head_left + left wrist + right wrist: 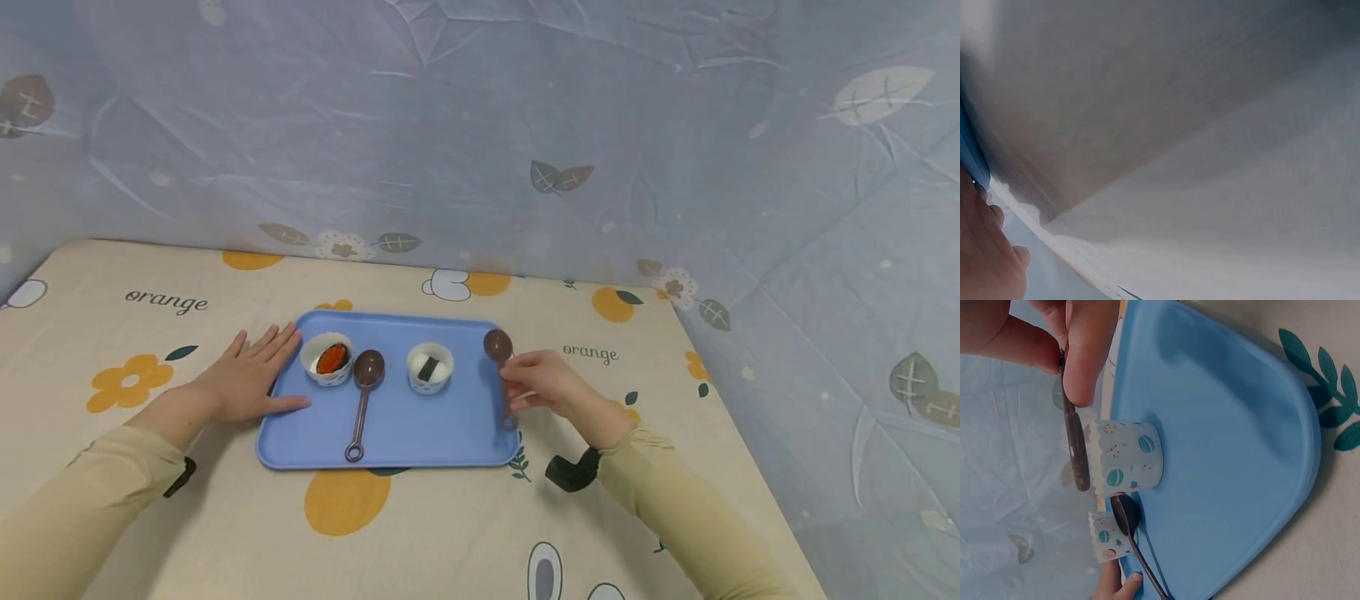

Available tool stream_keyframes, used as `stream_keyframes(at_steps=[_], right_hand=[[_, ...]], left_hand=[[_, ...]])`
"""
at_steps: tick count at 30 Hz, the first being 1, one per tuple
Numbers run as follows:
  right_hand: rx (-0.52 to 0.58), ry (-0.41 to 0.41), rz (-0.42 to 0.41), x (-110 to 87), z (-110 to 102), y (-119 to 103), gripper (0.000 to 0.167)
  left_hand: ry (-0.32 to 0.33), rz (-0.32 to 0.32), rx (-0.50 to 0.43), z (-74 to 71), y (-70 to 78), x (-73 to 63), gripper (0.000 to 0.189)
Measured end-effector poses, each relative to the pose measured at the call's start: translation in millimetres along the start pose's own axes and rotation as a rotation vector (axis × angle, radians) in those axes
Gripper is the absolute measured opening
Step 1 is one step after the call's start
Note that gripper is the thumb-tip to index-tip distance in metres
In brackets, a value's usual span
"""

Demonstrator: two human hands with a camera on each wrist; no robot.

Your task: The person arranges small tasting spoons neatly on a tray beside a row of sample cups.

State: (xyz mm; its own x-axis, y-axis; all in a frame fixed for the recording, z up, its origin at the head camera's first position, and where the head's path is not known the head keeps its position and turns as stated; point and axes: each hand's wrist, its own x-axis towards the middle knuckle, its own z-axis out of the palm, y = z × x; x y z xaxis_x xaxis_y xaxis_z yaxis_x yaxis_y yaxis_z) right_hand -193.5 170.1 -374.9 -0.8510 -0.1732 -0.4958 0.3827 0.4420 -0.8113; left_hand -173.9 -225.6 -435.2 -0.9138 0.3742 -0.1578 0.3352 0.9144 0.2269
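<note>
My left hand (243, 375) rests with spread fingers along the left rim of a blue tray (450, 437), its thumb over the tray. At the tray's right side my right hand (543, 382) pinches a brown spoon (498, 345) between thumb and fingers. The right wrist view shows the spoon's handle (1077, 453) raised above the tray, whose surface bears its shadow. A second brown spoon (360, 417) lies on the tray, bowl end away from me. To its left is a scalloped paper cup (327, 380) holding an orange-red topped sushi piece (332, 359).
Right of the lying spoon stands another patterned paper cup (430, 386) with a white piece crossed by a dark strip (428, 369). A cream cloth (247, 533) printed with oranges covers the table. Grey-blue sheets (465, 150) hang behind and at the right.
</note>
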Motion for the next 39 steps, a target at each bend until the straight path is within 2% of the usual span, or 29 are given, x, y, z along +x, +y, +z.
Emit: stream_keyframes(at_steps=[15, 27, 34, 39], right_hand=[[0.055, -0.026, 0.022, 8.3, 14, 10, 0.026], [0.027, -0.027, 0.026, 15.0, 25, 16, 0.024], [0.018, -0.031, 0.008, 15.7, 28, 17, 0.015], [-0.001, -0.009, 0.039, 17.7, 33, 18, 0.019]], left_hand=[[0.005, 0.0, -0.008, -0.4, 0.4, -1.2, 0.107], [0.005, 0.0, 0.0, 1.5, -1.5, 0.2, 0.107], [0.005, 0.002, -0.004, -0.2, 0.1, -1.0, 0.107], [0.004, 0.003, -0.006, -0.1, -0.2, -1.0, 0.107]])
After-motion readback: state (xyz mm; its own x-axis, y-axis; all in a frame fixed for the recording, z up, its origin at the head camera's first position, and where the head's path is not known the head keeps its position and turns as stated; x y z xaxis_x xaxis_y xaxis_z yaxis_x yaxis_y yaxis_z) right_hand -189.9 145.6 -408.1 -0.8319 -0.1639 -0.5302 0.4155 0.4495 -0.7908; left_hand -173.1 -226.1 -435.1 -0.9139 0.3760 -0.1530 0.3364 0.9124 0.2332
